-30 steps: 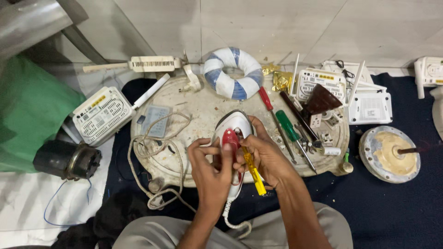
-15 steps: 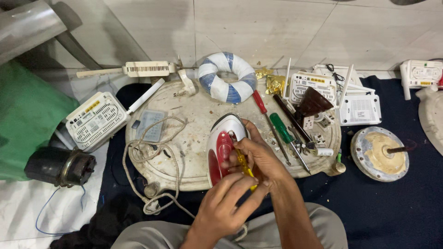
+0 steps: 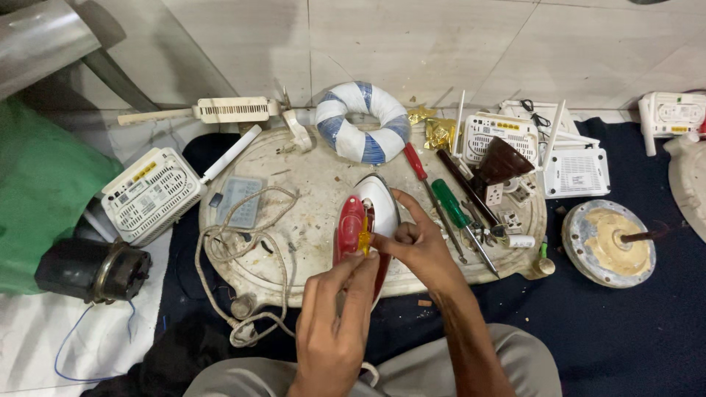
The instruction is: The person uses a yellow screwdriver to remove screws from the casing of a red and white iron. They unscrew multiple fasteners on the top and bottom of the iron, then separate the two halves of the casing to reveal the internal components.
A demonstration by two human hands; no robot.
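The left hand (image 3: 334,323) is pinching a small yellow screwdriver (image 3: 363,239) against the red-and-white iron (image 3: 365,224) on the round tabletop (image 3: 309,184). The right hand (image 3: 415,246) is gripping the iron's body. The iron looks closed, so most work seems ahead. Beyond, spare screwdrivers (image 3: 441,202) are lying unused.

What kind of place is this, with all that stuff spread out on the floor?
Probably a small floor-level appliance repair spot. A red and white clothes iron is being worked on, red-handled and green-handled screwdrivers lie beside it, and white vented router boxes wait around the worn round board.
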